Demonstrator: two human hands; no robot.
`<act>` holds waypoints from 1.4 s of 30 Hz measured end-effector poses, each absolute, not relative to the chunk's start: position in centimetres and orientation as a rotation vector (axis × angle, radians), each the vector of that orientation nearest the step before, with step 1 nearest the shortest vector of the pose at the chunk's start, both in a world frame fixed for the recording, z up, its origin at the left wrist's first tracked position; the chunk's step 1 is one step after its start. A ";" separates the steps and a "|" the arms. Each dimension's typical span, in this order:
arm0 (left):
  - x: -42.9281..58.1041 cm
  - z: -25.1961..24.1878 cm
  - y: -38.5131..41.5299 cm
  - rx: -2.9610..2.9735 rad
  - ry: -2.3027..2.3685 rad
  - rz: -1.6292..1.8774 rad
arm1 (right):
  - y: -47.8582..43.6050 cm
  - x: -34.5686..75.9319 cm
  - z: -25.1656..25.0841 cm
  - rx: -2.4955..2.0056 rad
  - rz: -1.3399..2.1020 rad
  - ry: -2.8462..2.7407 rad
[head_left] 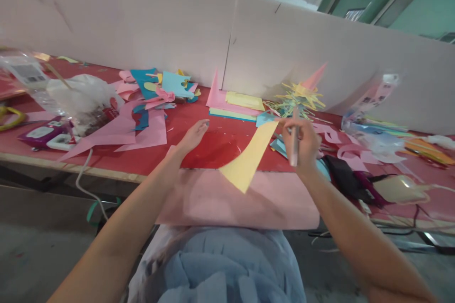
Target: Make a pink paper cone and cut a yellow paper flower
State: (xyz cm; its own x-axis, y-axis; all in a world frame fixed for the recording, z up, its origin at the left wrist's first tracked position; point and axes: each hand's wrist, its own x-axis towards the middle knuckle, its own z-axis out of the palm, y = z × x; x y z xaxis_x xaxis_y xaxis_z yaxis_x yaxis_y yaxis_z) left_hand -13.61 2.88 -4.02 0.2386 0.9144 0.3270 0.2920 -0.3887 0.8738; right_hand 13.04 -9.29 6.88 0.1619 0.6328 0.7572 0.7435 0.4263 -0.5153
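Observation:
My right hand (304, 144) is closed, with a curved strip of yellow paper (250, 156) pinched by its narrow tip. The paper's wide end hangs toward the table's front edge. A pale, slim, pen-like tool (295, 144) stands upright in the same hand; its kind is blurred. My left hand (195, 136) hovers over the red table (209, 151), fingers stretched out, holding nothing. Between and below my hands, a large pink sheet (241, 199) drapes over the front edge above my lap.
Pink paper scraps (147, 130) and blue scraps (144, 83) lie left, near a plastic bag (85, 99) and a purple device (44, 132). Stacked sheets (234, 104) sit behind. A fringed paper bundle (302, 97) stands at back right. A glue gun (377, 187) lies right. A white panel (142, 23) borders the back.

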 end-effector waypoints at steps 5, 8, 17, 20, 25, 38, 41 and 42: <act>-13.4 -3.9 3.9 1.456 1.039 1.291 | -7.2 9.9 14.0 -0.727 -0.301 -1.310; -13.2 -2.9 3.5 1.267 0.982 1.229 | -5.6 9.3 16.6 -0.627 -0.417 -1.220; -13.4 -0.7 1.4 1.060 0.606 0.924 | -1.8 4.5 14.9 -0.630 -0.264 -1.306; -13.3 -0.6 1.4 1.020 0.576 0.892 | -1.2 2.1 13.4 -0.713 -0.249 -1.374; -13.6 -0.6 1.2 1.072 0.596 1.014 | -0.7 3.0 10.6 -0.856 -0.345 -1.392; -13.1 -2.0 1.3 1.862 1.029 0.987 | -9.3 16.1 0.0 -1.229 -0.342 -2.215; -13.3 -2.2 1.4 1.919 1.037 0.995 | -11.1 16.5 -1.6 -1.296 -0.187 -2.301; -13.3 -2.3 1.5 1.926 1.036 0.992 | -11.5 16.6 -2.0 -1.304 -0.158 -2.297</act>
